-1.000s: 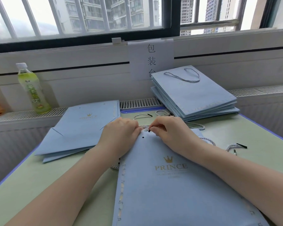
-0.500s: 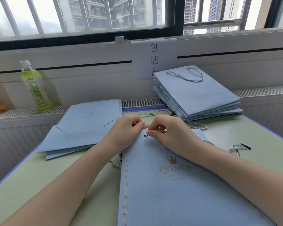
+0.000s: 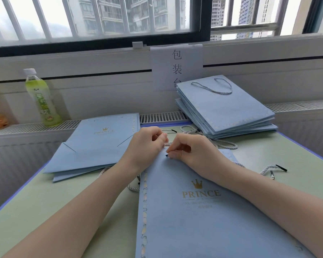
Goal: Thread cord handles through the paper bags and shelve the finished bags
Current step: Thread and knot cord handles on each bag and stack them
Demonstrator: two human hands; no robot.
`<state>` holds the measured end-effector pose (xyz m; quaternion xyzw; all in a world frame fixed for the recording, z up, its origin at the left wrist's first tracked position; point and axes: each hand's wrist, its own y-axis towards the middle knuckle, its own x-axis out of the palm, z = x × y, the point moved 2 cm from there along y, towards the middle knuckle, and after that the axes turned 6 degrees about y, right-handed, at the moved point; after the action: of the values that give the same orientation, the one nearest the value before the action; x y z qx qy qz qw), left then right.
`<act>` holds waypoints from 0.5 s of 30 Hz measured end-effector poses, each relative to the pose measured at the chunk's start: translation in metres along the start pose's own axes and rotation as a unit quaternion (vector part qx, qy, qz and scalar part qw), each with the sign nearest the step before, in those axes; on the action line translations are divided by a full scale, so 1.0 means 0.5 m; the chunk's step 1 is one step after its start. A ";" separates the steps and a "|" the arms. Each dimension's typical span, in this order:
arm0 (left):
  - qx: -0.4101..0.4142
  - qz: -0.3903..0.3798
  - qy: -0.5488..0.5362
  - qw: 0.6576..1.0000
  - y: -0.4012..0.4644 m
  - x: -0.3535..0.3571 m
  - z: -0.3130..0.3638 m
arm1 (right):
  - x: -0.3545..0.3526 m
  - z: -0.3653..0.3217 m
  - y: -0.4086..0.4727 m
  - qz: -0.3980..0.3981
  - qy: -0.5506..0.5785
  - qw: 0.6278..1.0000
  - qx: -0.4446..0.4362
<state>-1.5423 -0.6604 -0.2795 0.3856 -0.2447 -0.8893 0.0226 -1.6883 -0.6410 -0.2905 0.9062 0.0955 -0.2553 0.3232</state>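
Head view: both hands meet at the top edge of the bag (image 3: pixel 203 211) flat on the desk (image 3: pixel 50 202); right hand (image 3: pixel 190 153) pinches the dark tip of a cord (image 3: pixel 166 155) at the bag's punched hole; left hand (image 3: pixel 144 144), fingers curled, grips the bag's edge just beside it; beyond the right hand, a stack (image 3: pixel 224 110) of corded bags; left of the left hand, flat bags (image 3: pixel 93 146); loose cord (image 3: pixel 268 169) right of the right wrist.

Looking like a packing station in a high-rise workroom: paper sign (image 3: pixel 176 68) reading 包装台 hanging under a barred window (image 3: pixel 101 17), stacked blue bags (image 3: pixel 226 110) and loose cords (image 3: pixel 268 169) lying on a green table (image 3: pixel 45 202)
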 end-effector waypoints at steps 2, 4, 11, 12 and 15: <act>0.002 0.015 -0.027 1.000 -0.001 0.000 0.002 | 0.002 -0.001 0.000 -0.004 -0.001 1.000 0.000; 0.003 0.024 -0.056 0.998 -0.001 -0.001 0.004 | 0.003 -0.002 0.000 -0.001 0.000 1.000 -0.003; 0.012 0.069 -0.126 0.990 -0.003 -0.003 0.012 | 0.008 -0.004 0.003 -0.023 -0.065 0.997 -0.019; 0.016 0.069 -0.128 0.989 -0.004 -0.003 0.012 | 0.007 -0.007 0.003 -0.032 -0.071 0.997 -0.019; 0.030 0.060 -0.106 0.992 -0.007 0.001 0.010 | 0.002 -0.012 0.002 -0.051 -0.074 0.996 -0.011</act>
<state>-1.5454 -0.6554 -0.2785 0.2745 -0.2948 -0.9145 0.0381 -1.6849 -0.6382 -0.2865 0.8751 0.1203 -0.3369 0.3259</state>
